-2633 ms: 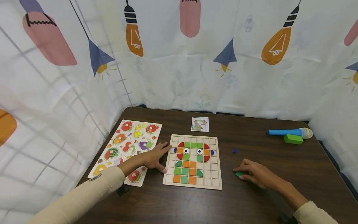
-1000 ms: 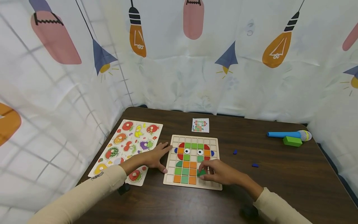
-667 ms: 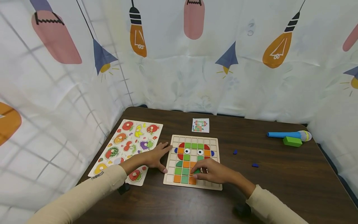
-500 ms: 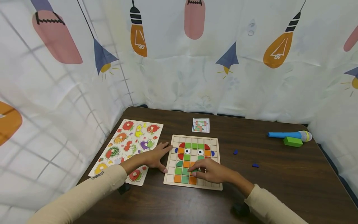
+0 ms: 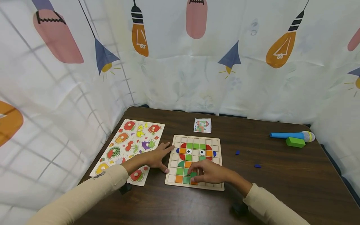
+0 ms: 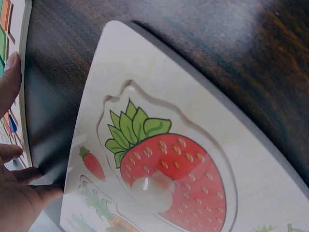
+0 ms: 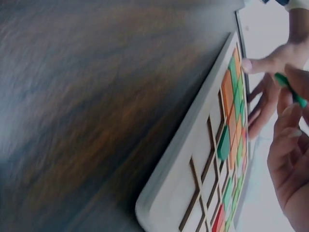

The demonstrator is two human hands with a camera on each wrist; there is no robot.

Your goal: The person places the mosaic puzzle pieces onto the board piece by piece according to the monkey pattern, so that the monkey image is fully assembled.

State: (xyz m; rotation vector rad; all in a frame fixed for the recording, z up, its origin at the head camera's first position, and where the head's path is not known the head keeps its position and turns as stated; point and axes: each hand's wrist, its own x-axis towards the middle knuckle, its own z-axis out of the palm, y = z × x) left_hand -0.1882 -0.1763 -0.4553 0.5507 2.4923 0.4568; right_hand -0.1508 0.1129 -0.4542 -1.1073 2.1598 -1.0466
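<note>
My left hand point(image 5: 158, 157) rests at the left edge of a wooden grid board point(image 5: 172, 163), fingers spread and thumb on its near part. Colored tiles on the board form a figure with two eyes, a red, green and orange head and blue ears. Over its lower middle, my right hand point(image 5: 211, 171) pinches a green tile point(image 7: 289, 89) between thumb and finger, held above the board in the right wrist view. A green rounded tile point(image 7: 223, 143) lies in the grid below. The right hand hides part of the grid in the head view.
A fruit puzzle board point(image 5: 153, 137) lies left, under my left forearm. Behind the grid is a small pattern card point(image 5: 202, 125). Two blue pieces, one nearer the back point(image 5: 237, 152) and one nearer me point(image 5: 257, 166), lie right. Farther right are a toy microphone point(image 5: 287, 135) and a green block point(image 5: 295, 142).
My right hand has carried the green tile from the table on the right to above the board, then slightly farther left. A blue piece it covered now shows. My left hand has stayed put.
</note>
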